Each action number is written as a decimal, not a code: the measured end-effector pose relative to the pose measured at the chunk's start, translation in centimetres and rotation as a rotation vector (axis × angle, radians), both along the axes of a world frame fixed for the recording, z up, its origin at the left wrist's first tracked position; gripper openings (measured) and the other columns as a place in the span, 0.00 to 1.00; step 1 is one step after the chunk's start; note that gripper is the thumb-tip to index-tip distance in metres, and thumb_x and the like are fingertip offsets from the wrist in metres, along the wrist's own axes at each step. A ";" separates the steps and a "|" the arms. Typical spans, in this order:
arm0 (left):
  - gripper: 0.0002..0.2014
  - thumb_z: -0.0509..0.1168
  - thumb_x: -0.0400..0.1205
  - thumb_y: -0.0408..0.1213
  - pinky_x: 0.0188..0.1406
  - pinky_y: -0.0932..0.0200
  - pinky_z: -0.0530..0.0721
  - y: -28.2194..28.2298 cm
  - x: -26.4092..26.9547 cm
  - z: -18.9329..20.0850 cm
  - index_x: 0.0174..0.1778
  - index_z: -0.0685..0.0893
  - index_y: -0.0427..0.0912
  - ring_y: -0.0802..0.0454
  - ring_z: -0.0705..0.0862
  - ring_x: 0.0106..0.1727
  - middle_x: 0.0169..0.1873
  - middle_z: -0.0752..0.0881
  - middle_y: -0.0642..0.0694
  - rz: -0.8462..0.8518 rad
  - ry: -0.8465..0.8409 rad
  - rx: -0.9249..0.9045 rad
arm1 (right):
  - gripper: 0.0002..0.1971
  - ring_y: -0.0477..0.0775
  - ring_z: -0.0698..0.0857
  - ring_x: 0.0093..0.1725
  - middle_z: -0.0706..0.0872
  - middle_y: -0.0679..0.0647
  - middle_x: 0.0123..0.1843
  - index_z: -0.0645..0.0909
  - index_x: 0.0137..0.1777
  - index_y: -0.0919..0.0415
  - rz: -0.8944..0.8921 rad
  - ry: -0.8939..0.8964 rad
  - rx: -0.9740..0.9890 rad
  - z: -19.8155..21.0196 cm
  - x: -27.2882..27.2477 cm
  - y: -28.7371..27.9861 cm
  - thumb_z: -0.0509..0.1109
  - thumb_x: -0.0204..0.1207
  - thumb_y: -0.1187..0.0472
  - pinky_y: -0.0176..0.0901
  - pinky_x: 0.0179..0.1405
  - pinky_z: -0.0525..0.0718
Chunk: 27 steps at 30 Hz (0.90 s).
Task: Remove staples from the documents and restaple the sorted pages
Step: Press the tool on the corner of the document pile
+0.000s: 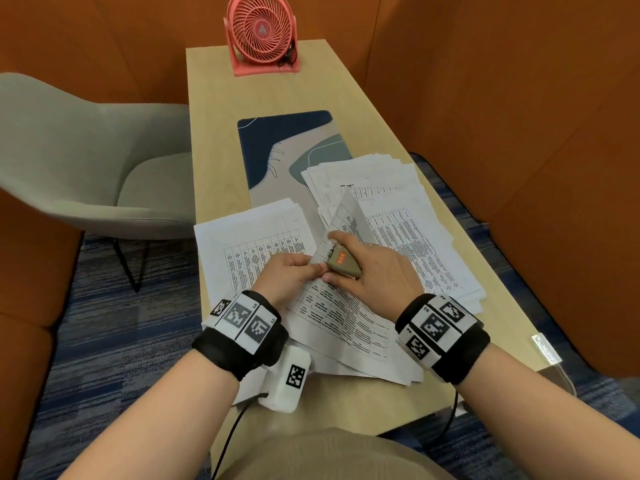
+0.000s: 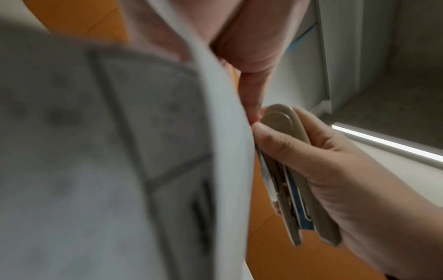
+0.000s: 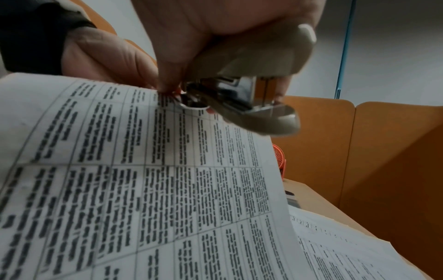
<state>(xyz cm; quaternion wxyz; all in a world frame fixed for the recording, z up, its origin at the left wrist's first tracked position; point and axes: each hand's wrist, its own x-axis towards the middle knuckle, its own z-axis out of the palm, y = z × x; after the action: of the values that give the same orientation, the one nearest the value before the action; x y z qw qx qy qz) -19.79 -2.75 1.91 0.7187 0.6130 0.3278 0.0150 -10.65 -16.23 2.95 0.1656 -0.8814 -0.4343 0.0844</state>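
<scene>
Closest in, the left hand (image 1: pixel 289 271) pinches the corner of a thin set of white printed table pages (image 1: pixel 332 306), lifted off the light wooden desk (image 1: pixel 214 133). The right hand (image 1: pixel 374 271) is wrapped around a small beige metal stapler (image 1: pixel 343 263), its mouth on that same corner, right beside the left fingertips (image 3: pixel 143 75).

Paper this thin looks floppy and light, so I'd say gripping close to the corner is the way to go; further out it'd just sag. The stapler seems rigid and easy to squeeze one-handed. Its long axis runs diagonally, nose pointing up-left toward the left hand.

Farther back are two loose white paper stacks (image 1: pixel 408 216), a blue patterned desk mat (image 1: pixel 277 140) and a coral desk fan (image 1: pixel 260 32).
</scene>
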 end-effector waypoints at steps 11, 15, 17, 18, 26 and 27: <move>0.06 0.66 0.76 0.26 0.24 0.61 0.84 0.1 0.0 0.5 0.33 0.81 0.32 0.48 0.84 0.23 0.24 0.85 0.39 0.074 0.176 -0.272 | 0.23 0.58 0.84 0.31 0.84 0.51 0.37 0.68 0.61 0.41 0.100 -0.100 0.187 -1.6 -0.6 -0.1 0.57 0.70 0.33 0.38 0.28 0.69; 0.08 0.64 0.78 0.26 0.20 0.60 0.84 -0.1 -0.1 0.7 0.33 0.81 0.32 0.48 0.84 0.20 0.21 0.85 0.40 0.088 0.205 -0.338 | 0.21 0.54 0.79 0.23 0.79 0.50 0.30 0.70 0.59 0.44 0.150 -0.209 0.220 -1.7 -0.3 -0.2 0.59 0.70 0.37 0.34 0.23 0.64; 0.07 0.64 0.78 0.26 0.23 0.58 0.85 -0.2 -0.1 0.6 0.33 0.81 0.32 0.47 0.84 0.21 0.21 0.85 0.40 0.098 0.212 -0.363 | 0.20 0.54 0.76 0.21 0.78 0.50 0.29 0.70 0.58 0.45 0.188 -0.290 0.255 -1.9 -0.1 -0.4 0.59 0.70 0.38 0.34 0.23 0.63; 0.07 0.64 0.78 0.26 0.27 0.55 0.86 -0.3 -0.2 0.5 0.34 0.81 0.31 0.46 0.85 0.23 0.22 0.86 0.39 0.102 0.215 -0.376 | 0.19 0.54 0.75 0.21 0.77 0.50 0.29 0.70 0.58 0.45 0.210 -0.319 0.267 -1.8 0.0 -0.5 0.59 0.69 0.39 0.34 0.23 0.62; 0.07 0.64 0.78 0.22 0.45 0.52 0.87 -0.5 -0.2 0.0 0.44 0.85 0.36 0.45 0.88 0.38 0.37 0.89 0.38 0.027 0.025 -0.136 | 0.24 0.55 0.84 0.51 0.87 0.50 0.52 0.74 0.69 0.43 -0.104 0.120 0.226 -1.5 -0.2 -0.4 0.71 0.73 0.42 0.41 0.44 0.76; 0.09 0.64 0.78 0.21 0.49 0.50 0.87 -0.5 -0.3 -0.1 0.45 0.85 0.37 0.44 0.88 0.40 0.40 0.89 0.38 -0.021 0.011 -0.098 | 0.25 0.54 0.84 0.53 0.87 0.49 0.54 0.73 0.69 0.43 -0.141 0.191 0.223 -1.6 -0.1 -0.4 0.71 0.73 0.42 0.41 0.48 0.77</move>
<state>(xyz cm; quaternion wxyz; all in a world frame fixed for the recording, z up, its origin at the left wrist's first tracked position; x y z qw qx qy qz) -20.05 -3.24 1.78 0.7461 0.5806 0.3257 -0.0118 -10.75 -16.65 1.37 0.3084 -0.8738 -0.3602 0.1073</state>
